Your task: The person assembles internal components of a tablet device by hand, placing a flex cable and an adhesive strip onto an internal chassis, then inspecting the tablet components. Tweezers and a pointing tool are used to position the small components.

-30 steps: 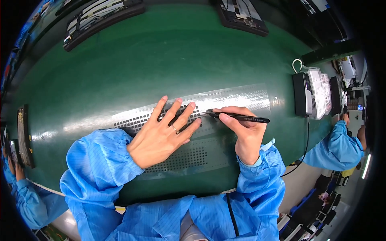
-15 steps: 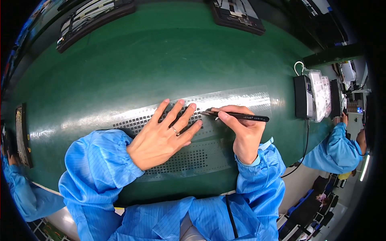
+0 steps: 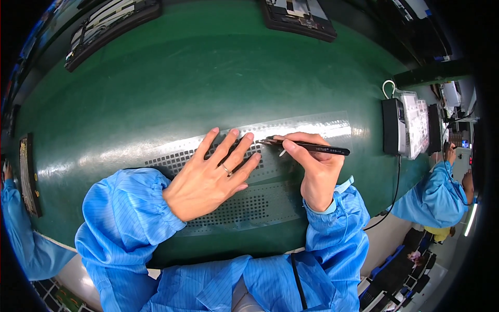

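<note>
A clear sheet (image 3: pixel 312 127) with rows of small black squares lies across the green table. My left hand (image 3: pixel 210 174) rests flat on it, fingers spread, covering part of the rows. My right hand (image 3: pixel 314 166) grips black tweezers (image 3: pixel 325 148) between thumb and fingers. The tips point left and reach the squares beside my left index finger; whether they pinch one is too small to tell. A small white tip shows below the right fingers. Nearer to me lies a second clear sheet (image 3: pixel 283 208) with smaller dark pieces, partly under my left hand.
Two opened dark-framed devices (image 3: pixel 112 28) (image 3: pixel 300 20) lie along the far edge. At the right stand a black box (image 3: pixel 393 126) with a cable and clear plastic cases (image 3: pixel 415 125). A dark narrow frame (image 3: pixel 29 174) is at the left. Blue-sleeved people work on both sides.
The tweezers' tips have shifted slightly up and left. The far devices appear a little farther left and up. The person at the left has shifted outward. My left hand stays in place.
</note>
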`<state>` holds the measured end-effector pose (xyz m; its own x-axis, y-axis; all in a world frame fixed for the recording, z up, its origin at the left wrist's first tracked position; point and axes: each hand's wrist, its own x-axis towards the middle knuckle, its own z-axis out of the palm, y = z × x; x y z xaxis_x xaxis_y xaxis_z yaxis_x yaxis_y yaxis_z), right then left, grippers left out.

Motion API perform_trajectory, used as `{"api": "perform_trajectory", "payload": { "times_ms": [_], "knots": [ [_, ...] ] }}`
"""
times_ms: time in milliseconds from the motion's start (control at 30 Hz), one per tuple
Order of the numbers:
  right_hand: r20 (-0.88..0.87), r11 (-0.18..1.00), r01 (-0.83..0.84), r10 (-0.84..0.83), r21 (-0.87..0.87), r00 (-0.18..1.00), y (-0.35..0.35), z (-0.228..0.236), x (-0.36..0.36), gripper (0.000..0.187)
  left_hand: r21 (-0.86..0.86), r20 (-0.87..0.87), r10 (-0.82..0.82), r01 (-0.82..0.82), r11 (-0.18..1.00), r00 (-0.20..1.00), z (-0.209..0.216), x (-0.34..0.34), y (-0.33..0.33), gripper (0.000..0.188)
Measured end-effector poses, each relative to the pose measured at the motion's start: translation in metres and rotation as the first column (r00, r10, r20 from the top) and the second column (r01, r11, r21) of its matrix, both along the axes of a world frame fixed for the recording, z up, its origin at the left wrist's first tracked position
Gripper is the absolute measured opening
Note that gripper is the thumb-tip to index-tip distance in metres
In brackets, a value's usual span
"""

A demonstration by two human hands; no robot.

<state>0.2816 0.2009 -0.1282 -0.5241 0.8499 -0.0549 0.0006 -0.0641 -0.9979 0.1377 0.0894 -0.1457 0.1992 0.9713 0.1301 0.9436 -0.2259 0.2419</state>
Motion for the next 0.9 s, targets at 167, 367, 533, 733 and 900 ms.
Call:
{"api": "perform_trajectory", "payload": {
  "times_ms": [167, 367, 533, 733, 900],
  "knots": [
    [-0.014, 1.000, 0.005, -0.005, -0.001, 1.000, -0.001, -0.001, -0.001, 0.009, 0.000, -0.010, -0.004, 0.004, 1.000, 1.000, 0.000, -0.001, -0.001, 0.055],
    [0.004, 1.000, -0.009, 0.009, 0.004, 1.000, 0.000, -0.001, -0.003, 0.009, -0.007, -0.001, -0.006, 0.006, 1.000, 1.000, 0.000, -0.002, -0.002, 0.055],
    [0.019, 1.000, -0.003, 0.003, 0.005, 1.000, 0.001, -0.004, -0.004, 0.008, -0.012, 0.002, -0.009, 0.009, 1.000, 1.000, 0.000, -0.003, -0.003, 0.056],
    [-0.124, 0.982, 0.023, -0.047, -0.186, 0.991, 0.007, -0.001, -0.005, 0.006, -0.011, -0.020, -0.017, 0.017, 1.000, 1.000, 0.004, -0.004, -0.003, 0.054],
    [-0.200, 0.975, 0.007, -0.053, -0.223, 0.978, 0.018, 0.014, -0.001, 0.008, -0.032, -0.027, -0.013, 0.012, 0.999, 1.000, 0.007, -0.003, -0.005, 0.055]
  ]
}}
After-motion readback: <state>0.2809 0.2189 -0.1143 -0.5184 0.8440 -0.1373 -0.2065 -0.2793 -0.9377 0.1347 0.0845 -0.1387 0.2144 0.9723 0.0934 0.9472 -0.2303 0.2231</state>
